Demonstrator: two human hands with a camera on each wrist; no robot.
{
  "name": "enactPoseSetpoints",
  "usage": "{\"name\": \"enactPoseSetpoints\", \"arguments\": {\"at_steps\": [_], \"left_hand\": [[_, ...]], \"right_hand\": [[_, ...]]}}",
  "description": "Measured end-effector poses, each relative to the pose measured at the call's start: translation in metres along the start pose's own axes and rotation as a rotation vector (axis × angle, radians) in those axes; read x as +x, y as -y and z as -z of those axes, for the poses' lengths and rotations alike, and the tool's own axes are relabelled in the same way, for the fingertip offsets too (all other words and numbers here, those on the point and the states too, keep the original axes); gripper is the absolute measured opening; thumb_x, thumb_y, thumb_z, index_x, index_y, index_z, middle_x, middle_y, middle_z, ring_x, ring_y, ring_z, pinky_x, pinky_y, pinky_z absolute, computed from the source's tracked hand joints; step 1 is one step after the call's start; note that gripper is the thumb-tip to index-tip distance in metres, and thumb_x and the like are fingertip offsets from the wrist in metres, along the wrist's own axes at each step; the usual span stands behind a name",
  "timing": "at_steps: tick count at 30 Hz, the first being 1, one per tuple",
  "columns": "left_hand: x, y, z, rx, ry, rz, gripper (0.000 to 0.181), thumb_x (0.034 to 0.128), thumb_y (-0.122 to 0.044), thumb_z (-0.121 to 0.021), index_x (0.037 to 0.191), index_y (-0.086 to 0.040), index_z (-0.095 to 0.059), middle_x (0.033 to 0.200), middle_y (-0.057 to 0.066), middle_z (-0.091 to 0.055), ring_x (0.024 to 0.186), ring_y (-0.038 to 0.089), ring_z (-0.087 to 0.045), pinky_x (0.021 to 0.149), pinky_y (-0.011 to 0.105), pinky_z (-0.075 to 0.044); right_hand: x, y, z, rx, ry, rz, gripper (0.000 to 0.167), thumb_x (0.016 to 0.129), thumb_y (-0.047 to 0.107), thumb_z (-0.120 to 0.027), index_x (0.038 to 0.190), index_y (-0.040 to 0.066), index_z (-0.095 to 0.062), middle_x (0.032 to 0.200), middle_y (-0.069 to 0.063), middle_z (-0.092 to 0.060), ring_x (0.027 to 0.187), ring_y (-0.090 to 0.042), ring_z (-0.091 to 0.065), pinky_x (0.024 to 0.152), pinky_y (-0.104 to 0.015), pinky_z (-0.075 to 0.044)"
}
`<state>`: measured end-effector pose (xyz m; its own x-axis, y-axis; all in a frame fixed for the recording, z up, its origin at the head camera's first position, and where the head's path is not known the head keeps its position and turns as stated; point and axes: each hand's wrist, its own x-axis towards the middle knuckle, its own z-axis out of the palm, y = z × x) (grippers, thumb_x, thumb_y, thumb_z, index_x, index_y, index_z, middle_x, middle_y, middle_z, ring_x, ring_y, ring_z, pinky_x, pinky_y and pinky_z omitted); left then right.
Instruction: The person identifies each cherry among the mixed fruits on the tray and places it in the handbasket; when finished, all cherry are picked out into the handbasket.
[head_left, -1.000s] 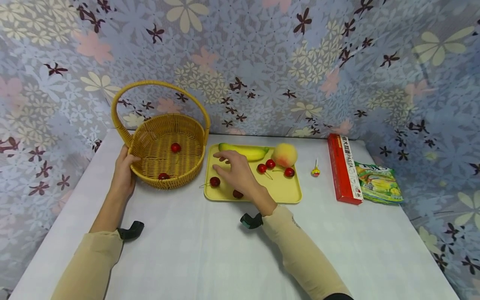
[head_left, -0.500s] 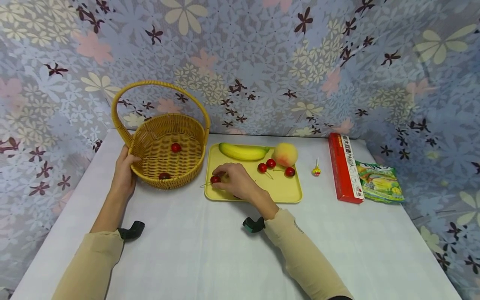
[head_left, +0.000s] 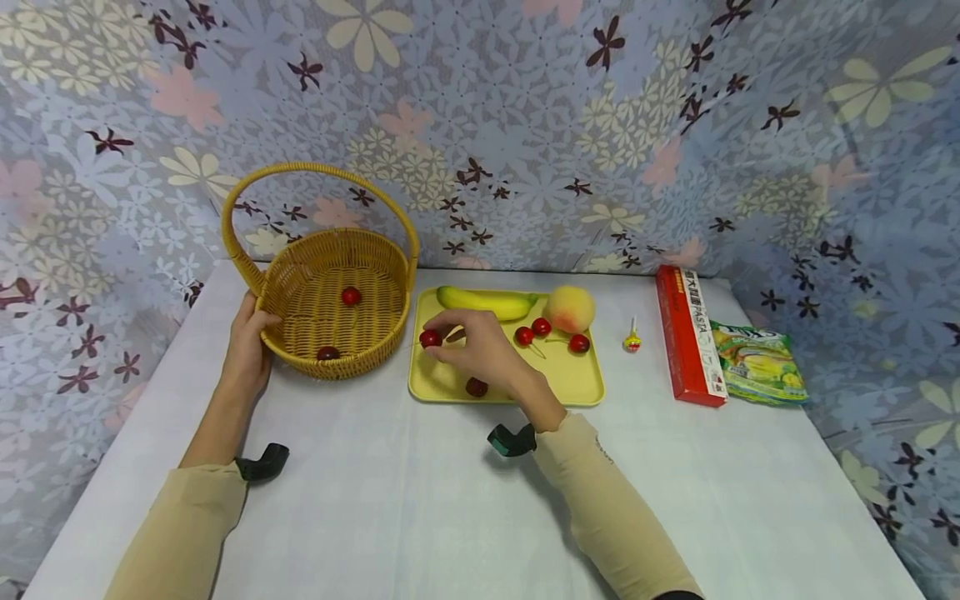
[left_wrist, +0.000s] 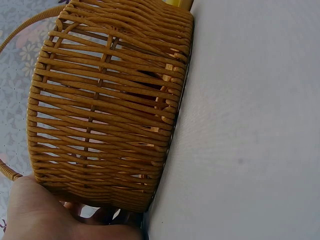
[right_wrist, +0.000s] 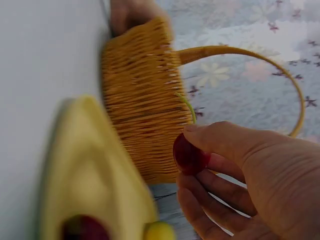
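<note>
Right grip (head_left: 480,346) mostly closed, pinching cherry (head_left: 430,338) between thumb and fingers, over left end of tray (head_left: 553,381), stem (right_wrist: 189,107) sticking out; left grip (head_left: 246,342) curled on basket (head_left: 369,357) side

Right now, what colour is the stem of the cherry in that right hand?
Light green; the stem shows best in the right wrist view, above the cherry.

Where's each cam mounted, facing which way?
Head: on the head, forward and down over basket, yellow tray; left hand, right hand show.
Left wrist: on that wrist, at basket's side; left hand shows.
Right wrist: on that wrist, at pinched cherry, basket beyond; right hand shows, left at top.
Shared: head and right wrist show that cherry.
</note>
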<state>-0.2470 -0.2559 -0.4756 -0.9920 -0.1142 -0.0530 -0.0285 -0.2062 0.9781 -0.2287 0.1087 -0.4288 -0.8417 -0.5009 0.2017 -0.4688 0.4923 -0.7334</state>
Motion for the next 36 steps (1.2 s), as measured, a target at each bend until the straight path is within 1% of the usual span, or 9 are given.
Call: {"name": "enactPoseSetpoints", "arguments": {"at_steps": [5,11,13,17,19,22,26,31,36], "left_hand": [[0.000,0.000,0.000,-0.010,0.000,-0.006,0.074,0.0988,-0.005,-0.037,0.167,-0.033,-0.029,0.173,0.000,-0.023,0.156,0.018,-0.023,0.128,0.030,-0.019],[0.000,0.000,0.000,-0.003,-0.006,-0.009,0.074,0.0988,-0.005,-0.038,0.166,-0.034,-0.031,0.172,-0.001,-0.025,0.155,0.018,-0.025,0.127,0.029,-0.021],[-0.001,0.000,0.001,-0.005,-0.005,-0.006,0.074,0.0987,-0.006,-0.038,0.166,-0.035,-0.030,0.173,-0.001,-0.024,0.155,0.018,-0.024,0.127,0.029,-0.020],[-0.001,0.000,0.000,-0.006,-0.005,0.001,0.074,0.0985,-0.006,-0.038,0.166,-0.034,-0.030,0.173,-0.001,-0.023,0.156,0.018,-0.024,0.127,0.028,-0.021],[-0.001,0.000,0.000,-0.009,-0.007,0.007,0.074,0.0985,-0.006,-0.038,0.166,-0.035,-0.030,0.173,-0.001,-0.023,0.156,0.018,-0.024,0.126,0.028,-0.021],[-0.001,0.000,-0.001,-0.002,-0.008,0.012,0.074,0.0986,-0.006,-0.037,0.166,-0.035,-0.029,0.174,-0.002,-0.022,0.156,0.018,-0.024,0.126,0.027,-0.021],[0.000,0.000,-0.001,-0.005,-0.008,0.013,0.074,0.0991,-0.005,-0.038,0.166,-0.036,-0.029,0.174,-0.002,-0.022,0.157,0.017,-0.022,0.127,0.028,-0.019],[0.000,0.001,-0.002,-0.020,-0.003,0.012,0.075,0.0988,-0.005,-0.037,0.167,-0.035,-0.028,0.175,-0.003,-0.021,0.158,0.018,-0.022,0.129,0.029,-0.018],[0.000,0.001,-0.001,-0.019,-0.004,0.002,0.075,0.0991,-0.004,-0.037,0.167,-0.035,-0.029,0.174,-0.003,-0.022,0.157,0.018,-0.022,0.127,0.027,-0.020]], "right_hand": [[0.009,0.015,0.011,-0.007,-0.065,0.043,0.029,0.093,0.018,-0.081,0.120,0.010,-0.076,0.109,0.000,-0.077,0.100,-0.016,-0.070,0.094,-0.041,-0.059],[0.024,0.031,0.005,-0.026,-0.106,0.091,0.034,0.093,0.017,-0.081,0.125,0.005,-0.075,0.116,-0.005,-0.077,0.102,-0.019,-0.070,0.093,-0.038,-0.059],[0.031,0.036,0.001,-0.035,-0.107,0.109,0.034,0.094,0.017,-0.080,0.126,0.005,-0.074,0.117,-0.006,-0.077,0.103,-0.020,-0.070,0.092,-0.035,-0.059],[0.044,0.045,-0.008,-0.047,-0.101,0.145,0.033,0.095,0.017,-0.079,0.126,0.006,-0.074,0.118,-0.006,-0.076,0.103,-0.021,-0.070,0.088,-0.025,-0.057],[0.051,0.049,-0.012,-0.065,-0.098,0.154,0.033,0.096,0.018,-0.078,0.126,0.006,-0.074,0.118,-0.006,-0.075,0.105,-0.022,-0.070,0.087,-0.023,-0.055],[0.060,0.055,-0.018,-0.102,-0.089,0.160,0.033,0.096,0.019,-0.078,0.127,0.007,-0.073,0.117,-0.006,-0.074,0.107,-0.022,-0.069,0.087,-0.026,-0.054],[0.070,0.060,-0.024,-0.136,-0.074,0.156,0.035,0.097,0.020,-0.077,0.129,0.008,-0.072,0.120,-0.006,-0.074,0.110,-0.022,-0.069,0.094,-0.033,-0.054],[0.070,0.057,-0.026,-0.174,-0.041,0.117,0.039,0.098,0.023,-0.076,0.134,0.009,-0.070,0.127,-0.007,-0.073,0.115,-0.024,-0.068,0.098,-0.035,-0.054],[0.061,0.050,-0.023,-0.144,-0.057,0.128,0.034,0.098,0.019,-0.075,0.130,0.006,-0.072,0.125,-0.010,-0.073,0.112,-0.028,-0.068,0.095,-0.038,-0.055]]}}
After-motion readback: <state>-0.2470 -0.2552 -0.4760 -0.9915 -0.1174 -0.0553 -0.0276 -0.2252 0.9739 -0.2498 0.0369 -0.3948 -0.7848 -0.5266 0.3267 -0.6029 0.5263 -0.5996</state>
